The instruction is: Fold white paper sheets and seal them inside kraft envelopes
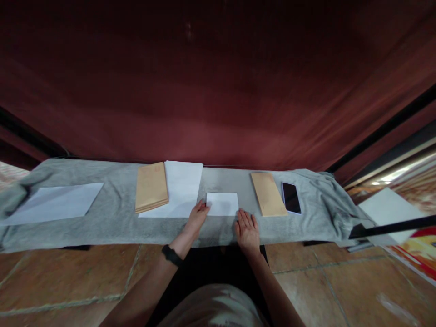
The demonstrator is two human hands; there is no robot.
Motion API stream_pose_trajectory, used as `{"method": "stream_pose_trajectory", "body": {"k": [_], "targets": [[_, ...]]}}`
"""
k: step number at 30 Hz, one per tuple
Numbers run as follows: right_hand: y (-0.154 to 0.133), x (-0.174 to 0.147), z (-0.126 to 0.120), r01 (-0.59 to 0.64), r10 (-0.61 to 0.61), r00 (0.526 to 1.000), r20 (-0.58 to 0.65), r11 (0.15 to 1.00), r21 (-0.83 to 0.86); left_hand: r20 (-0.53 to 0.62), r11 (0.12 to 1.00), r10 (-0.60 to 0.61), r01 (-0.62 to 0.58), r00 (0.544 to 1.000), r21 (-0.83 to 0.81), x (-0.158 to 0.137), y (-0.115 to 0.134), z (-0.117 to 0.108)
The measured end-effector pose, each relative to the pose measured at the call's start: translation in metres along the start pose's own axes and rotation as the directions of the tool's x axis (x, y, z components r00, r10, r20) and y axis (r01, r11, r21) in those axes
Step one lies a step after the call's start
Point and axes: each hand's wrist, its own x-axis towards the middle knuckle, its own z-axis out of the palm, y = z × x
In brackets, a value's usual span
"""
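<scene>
A small white sheet of paper (222,204), perhaps folded, lies flat in front of me on the grey cloth. At its left edge my left hand (196,218), with a dark band on the wrist, has its fingers drawn together on the paper. My right hand (248,230) lies palm down by the lower right corner, fingers stretched out and slightly apart, the fingertips at the paper's edge. Left of my hands, a stack of brown envelopes (151,187) partly covers larger white sheets (184,188). Another brown envelope (269,194) rests to the right.
A phone (291,198) with a dark screen lies beyond the right envelope. More white paper (57,202) is at the far left. The grey cloth (116,231) covers a long narrow surface, backed by a dark red panel (204,127). Brown floor tiles (85,272) show below.
</scene>
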Motion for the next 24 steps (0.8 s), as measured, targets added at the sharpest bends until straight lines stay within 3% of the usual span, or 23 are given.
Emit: {"method": "stream_pose_trajectory", "body": {"k": [7, 13, 15, 16, 19, 21, 23, 24], "targets": [[-0.009, 0.006, -0.003, -0.024, 0.025, 0.999, -0.027, 0.999, 0.049, 0.072, 0.999, 0.013, -0.009, 0.997, -0.047, -0.01, 0.014, 0.008], [-0.037, 0.038, -0.024, -0.14, 0.157, 0.987, -0.027, 0.935, 0.324, 0.33, 0.982, 0.188, -0.169, 0.925, -0.085, -0.04, 0.048, 0.026], [-0.045, 0.052, -0.031, -0.229, 0.286, 0.958, -0.034, 0.83, 0.509, 0.319, 0.981, 0.19, -0.17, 0.929, -0.088, -0.046, 0.054, 0.028], [-0.049, 0.058, -0.033, -0.279, 0.363, 0.932, -0.014, 0.738, 0.614, 0.283, 0.984, 0.175, -0.158, 0.943, -0.082, -0.047, 0.054, 0.028], [-0.057, 0.07, -0.034, -0.391, 0.53, 0.834, 0.156, 0.365, 0.845, 0.17, 0.998, 0.051, -0.047, 0.984, -0.028, -0.044, 0.041, 0.028], [-0.061, 0.072, -0.029, -0.41, 0.542, 0.8, 0.255, 0.184, 0.893, 0.213, 0.999, -0.033, 0.037, 0.977, -0.012, -0.04, 0.026, 0.029], [-0.063, 0.068, -0.02, -0.413, 0.531, 0.797, 0.289, 0.129, 0.902, 0.304, 1.0, -0.008, 0.009, 0.953, -0.002, -0.036, 0.009, 0.031], [-0.062, 0.064, -0.014, -0.42, 0.525, 0.798, 0.296, 0.132, 0.898, 0.309, 0.996, 0.06, -0.079, 0.949, 0.05, -0.033, 0.002, 0.032]]}}
